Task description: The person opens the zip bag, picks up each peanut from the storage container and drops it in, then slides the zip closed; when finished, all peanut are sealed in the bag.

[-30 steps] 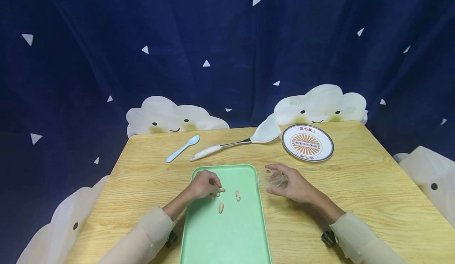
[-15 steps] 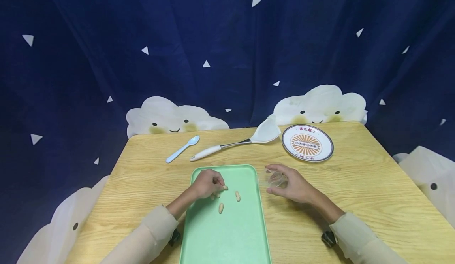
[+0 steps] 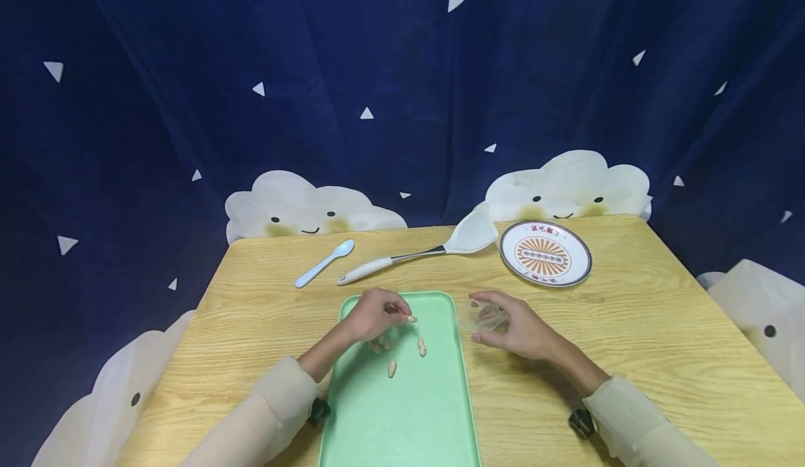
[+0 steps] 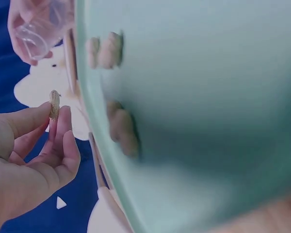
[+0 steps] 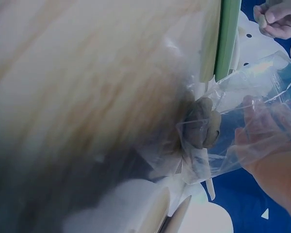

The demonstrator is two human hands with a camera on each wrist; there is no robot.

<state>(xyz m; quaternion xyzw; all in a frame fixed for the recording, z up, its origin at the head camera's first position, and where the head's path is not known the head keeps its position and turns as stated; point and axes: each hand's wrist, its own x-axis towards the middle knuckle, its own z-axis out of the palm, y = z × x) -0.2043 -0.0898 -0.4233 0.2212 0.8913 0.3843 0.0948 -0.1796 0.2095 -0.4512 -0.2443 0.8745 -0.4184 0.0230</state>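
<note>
Left hand (image 3: 377,314) has shifted right and farther, pinching one tan, unshelled peanut (image 4: 54,104). Pick's done; right hand (image 3: 517,327), half-curled, holds the clear plastic bag (image 5: 233,116).

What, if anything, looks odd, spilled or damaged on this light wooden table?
Nothing looks spilled or damaged: the loose beige peanuts lie inside the rectangular green tray. One oddity: the broad white spatula blade partly shows past the far edge of the table, perhaps overhanging.

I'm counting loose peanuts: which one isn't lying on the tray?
The peanut pinched in the left hand; it is held up in the fingers, while the other loose peanuts lie on the green tray.
</note>
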